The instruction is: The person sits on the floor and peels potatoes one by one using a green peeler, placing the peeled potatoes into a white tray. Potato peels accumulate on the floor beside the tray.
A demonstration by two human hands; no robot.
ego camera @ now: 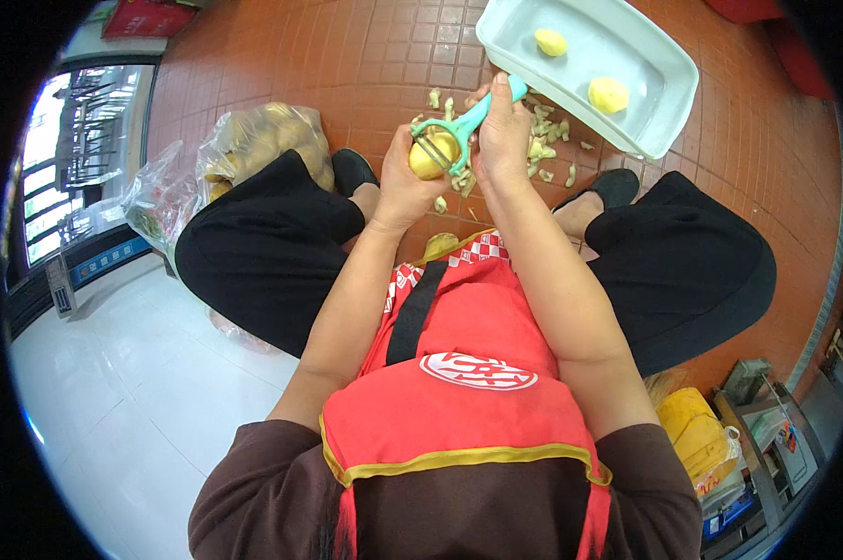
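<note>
My left hand (405,178) holds a yellow potato (432,155), its surface looking mostly peeled. In my right hand (503,133) is a turquoise Y-shaped vegetable peeler (472,119). The peeler's metal blade lies across the top of the potato. Beneath and beside my hands, potato peelings (547,129) are scattered over the tiled floor. Beyond my right hand stands a white plastic tub (589,129) with two peeled potatoes inside, one potato (551,43) towards the far side and another potato (609,95) nearer.
A clear plastic bag of potatoes (274,136) rests by my left foot, next to another plastic bag (161,196). A yellow-brown lump (441,243) sits on the floor near my apron's hem. Behind me on the right are a yellow container (694,434) and a metal frame (761,455).
</note>
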